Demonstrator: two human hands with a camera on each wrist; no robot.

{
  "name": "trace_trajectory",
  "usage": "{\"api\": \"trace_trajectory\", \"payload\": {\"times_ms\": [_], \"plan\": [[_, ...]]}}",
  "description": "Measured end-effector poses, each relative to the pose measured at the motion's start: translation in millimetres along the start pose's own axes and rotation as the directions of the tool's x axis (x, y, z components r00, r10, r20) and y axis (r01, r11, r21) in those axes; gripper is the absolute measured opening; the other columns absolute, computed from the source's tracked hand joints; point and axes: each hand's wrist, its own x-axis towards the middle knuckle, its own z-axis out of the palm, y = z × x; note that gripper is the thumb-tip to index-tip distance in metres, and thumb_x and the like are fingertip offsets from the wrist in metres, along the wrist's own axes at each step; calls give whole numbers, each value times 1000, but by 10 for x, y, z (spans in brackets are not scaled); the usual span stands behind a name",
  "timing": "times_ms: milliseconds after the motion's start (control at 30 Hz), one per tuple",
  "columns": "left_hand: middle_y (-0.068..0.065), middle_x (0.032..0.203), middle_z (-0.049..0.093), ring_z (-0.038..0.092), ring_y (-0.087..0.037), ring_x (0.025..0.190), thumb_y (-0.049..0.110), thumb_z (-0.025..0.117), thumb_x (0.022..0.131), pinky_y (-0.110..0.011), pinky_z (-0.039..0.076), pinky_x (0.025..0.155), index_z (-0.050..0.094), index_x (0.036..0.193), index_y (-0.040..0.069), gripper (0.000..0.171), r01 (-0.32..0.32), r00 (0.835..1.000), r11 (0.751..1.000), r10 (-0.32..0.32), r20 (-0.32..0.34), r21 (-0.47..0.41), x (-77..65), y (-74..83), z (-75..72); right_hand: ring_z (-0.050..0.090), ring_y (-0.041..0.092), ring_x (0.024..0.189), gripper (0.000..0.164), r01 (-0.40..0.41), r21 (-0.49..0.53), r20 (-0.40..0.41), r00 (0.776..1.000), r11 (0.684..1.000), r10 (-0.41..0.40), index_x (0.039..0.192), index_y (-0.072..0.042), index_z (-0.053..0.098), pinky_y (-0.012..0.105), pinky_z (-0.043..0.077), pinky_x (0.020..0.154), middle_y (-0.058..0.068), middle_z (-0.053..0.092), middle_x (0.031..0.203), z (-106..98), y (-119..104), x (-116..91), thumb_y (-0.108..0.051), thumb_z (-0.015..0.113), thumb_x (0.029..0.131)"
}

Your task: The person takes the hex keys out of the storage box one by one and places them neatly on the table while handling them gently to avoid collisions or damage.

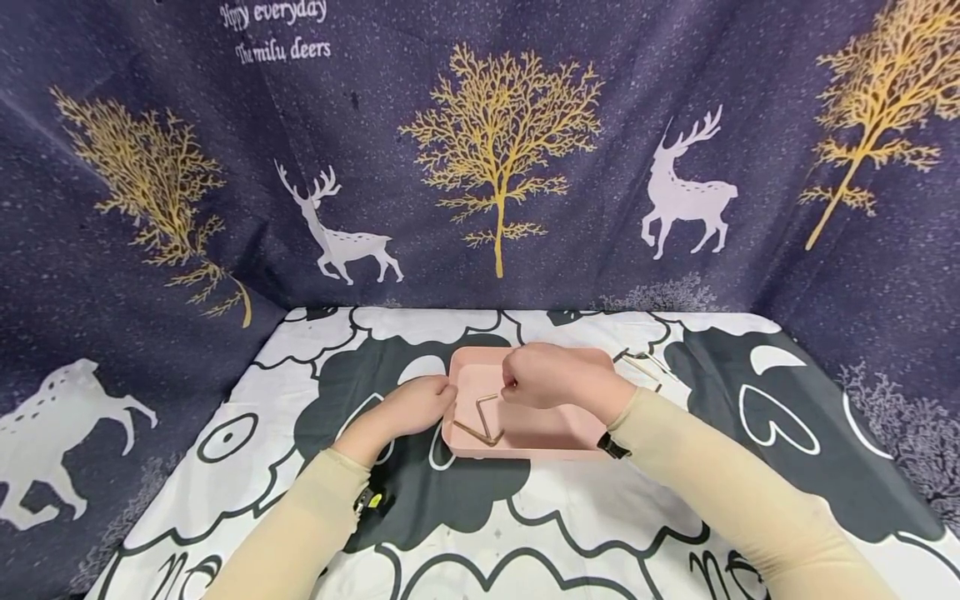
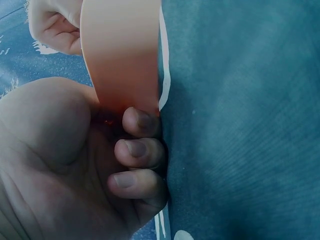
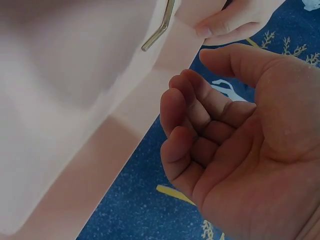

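A shallow pink tray (image 1: 525, 454) lies on the patterned cloth. My left hand (image 1: 418, 406) grips its left end, with the thumb at the rim and the fingers curled against the outer wall in the left wrist view. Over the middle of the tray hovers my right hand (image 1: 551, 379). Its fingers are loosely curled, and the right wrist view shows nothing between fingers and thumb. Two bronze-coloured L-shaped hex keys (image 1: 491, 422) lie in the left part of the tray. The end of one hex key (image 3: 159, 34) shows in the right wrist view.
Several more thin L-shaped metal pieces (image 1: 637, 364) lie on the cloth (image 1: 450, 517) just beyond the tray's right end. A dark curtain (image 1: 540, 225) printed with deer and trees hangs behind the table.
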Motion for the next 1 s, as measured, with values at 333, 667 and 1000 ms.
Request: {"api": "trace_trajectory", "payload": {"times_ms": [333,667,1000], "plan": [[0,82,61,58,-20,75,36,38,117,-42,49,74,66,92,17,42,10,1000,999,-9,23,-48,-31,66,-63,20,8,59,47,-10,11,27,1000,1000,9,66,-23,39,30,23,60,-12,24,62,14,-32,105,-15,72,98],[0,84,62,60,-20,78,39,36,118,-42,50,76,65,91,18,45,-31,999,998,32,10,-54,-50,57,-72,13,9,61,52,28,98,49,998,995,-33,63,-23,29,31,21,59,-13,16,62,34,-115,169,-19,69,94],[4,85,64,61,-16,80,41,38,117,-40,51,78,67,89,22,44,-24,1000,999,23,-2,-24,33,-46,27,29,12,59,47,-5,-43,88,996,999,8,60,-23,41,33,31,59,-11,27,57,125,-151,269,-19,69,98]]}}
